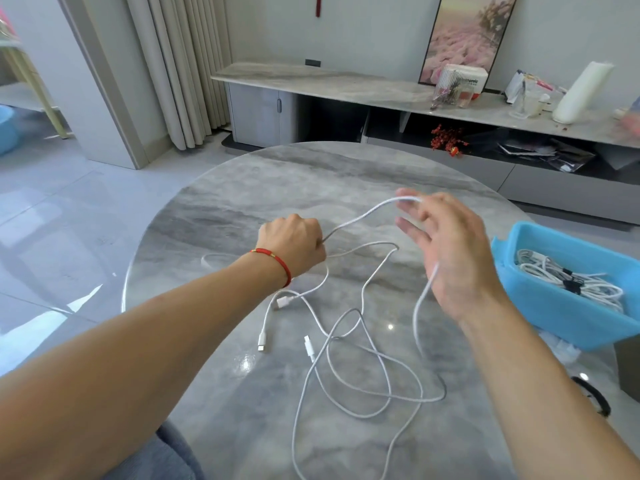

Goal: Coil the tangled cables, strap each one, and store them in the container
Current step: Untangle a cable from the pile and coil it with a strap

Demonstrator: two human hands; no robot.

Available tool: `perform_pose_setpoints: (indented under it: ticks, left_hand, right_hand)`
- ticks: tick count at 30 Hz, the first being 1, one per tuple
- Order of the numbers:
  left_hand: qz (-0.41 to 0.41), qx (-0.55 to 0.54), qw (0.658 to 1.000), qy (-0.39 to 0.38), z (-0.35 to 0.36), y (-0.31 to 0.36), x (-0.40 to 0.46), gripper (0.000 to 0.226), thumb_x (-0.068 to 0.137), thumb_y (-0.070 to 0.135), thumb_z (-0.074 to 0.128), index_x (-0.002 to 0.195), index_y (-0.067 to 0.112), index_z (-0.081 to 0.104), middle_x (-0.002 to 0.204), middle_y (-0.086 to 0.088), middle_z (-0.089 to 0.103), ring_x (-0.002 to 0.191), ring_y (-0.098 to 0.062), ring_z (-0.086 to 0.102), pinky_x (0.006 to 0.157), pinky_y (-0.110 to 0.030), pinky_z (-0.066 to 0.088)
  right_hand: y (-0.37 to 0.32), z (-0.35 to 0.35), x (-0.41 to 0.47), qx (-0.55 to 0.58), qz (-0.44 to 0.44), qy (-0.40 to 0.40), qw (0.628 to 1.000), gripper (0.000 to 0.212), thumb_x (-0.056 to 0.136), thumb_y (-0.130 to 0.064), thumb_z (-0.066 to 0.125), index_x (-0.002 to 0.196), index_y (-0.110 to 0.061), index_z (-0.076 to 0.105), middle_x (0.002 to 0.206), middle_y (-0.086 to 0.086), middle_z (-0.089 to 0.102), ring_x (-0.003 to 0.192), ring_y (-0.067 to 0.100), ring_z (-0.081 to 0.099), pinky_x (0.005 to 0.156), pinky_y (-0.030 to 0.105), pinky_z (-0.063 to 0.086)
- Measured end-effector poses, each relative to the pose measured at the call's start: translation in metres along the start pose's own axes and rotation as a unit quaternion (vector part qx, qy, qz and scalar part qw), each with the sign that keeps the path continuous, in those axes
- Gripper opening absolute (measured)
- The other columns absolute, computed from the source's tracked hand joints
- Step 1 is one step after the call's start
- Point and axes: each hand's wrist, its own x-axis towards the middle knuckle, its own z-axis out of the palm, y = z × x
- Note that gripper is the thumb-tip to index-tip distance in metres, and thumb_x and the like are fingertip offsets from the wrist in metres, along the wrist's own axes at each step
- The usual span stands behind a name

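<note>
Left hand (294,244) fisted on white cable (360,341); right hand (446,251) spread, cable draped over fingers, probably unpinched. Tangle left of blue container (540,306). Risk: loop slips, knot tightens.

Bright, even daylight filled the room, small glare spots shone on the glossy marble table (242,188) and pale window reflections lay on the floor tiles (52,216) at left, shadows were soft, the right hand (446,251) was motion-blurred, and the wide lens bent the edges.
</note>
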Motion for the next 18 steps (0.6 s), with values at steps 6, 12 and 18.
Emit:
perform_pose_setpoints:
  ticks: [6,12,18]
  left_hand:
    - [-0.002,-0.04,0.999,-0.005,0.012,-0.012,-0.001,0.023,0.093,0.041,0.055,0.108,0.031,0.071,0.112,-0.009,0.067,0.102,-0.036,0.065,0.072,-0.032,0.038]
    - [0.095,-0.079,0.99,0.067,-0.006,0.004,-0.001,0.023,0.095,0.045,0.059,0.101,0.03,0.075,0.095,0.006,0.054,0.09,-0.028,0.062,0.064,-0.031,0.035]
    - [0.154,-0.158,0.969,0.108,-0.009,0.002,-0.007,0.022,0.095,0.041,0.063,0.1,0.023,0.075,0.099,0.001,0.06,0.085,-0.027,0.061,0.068,-0.041,0.049]
  right_hand:
    - [-0.017,-0.013,-0.002,0.102,0.061,-0.03,0.992,0.036,0.099,-0.021,0.041,0.065,-0.017,0.032,0.055,0.008,0.045,0.047,0.022,0.05,0.061,0.043,0.059]
    - [0.018,0.005,-0.008,-0.511,-0.016,-0.081,0.855,0.034,0.085,-0.062,0.068,0.105,-0.035,0.066,0.071,-0.01,0.062,0.079,0.017,0.063,0.073,0.034,0.05]
    - [0.028,0.018,-0.007,-0.531,-0.035,-0.094,0.841,0.025,0.093,-0.04,0.064,0.079,-0.021,0.069,0.081,-0.007,0.06,0.087,0.024,0.062,0.077,0.041,0.052]
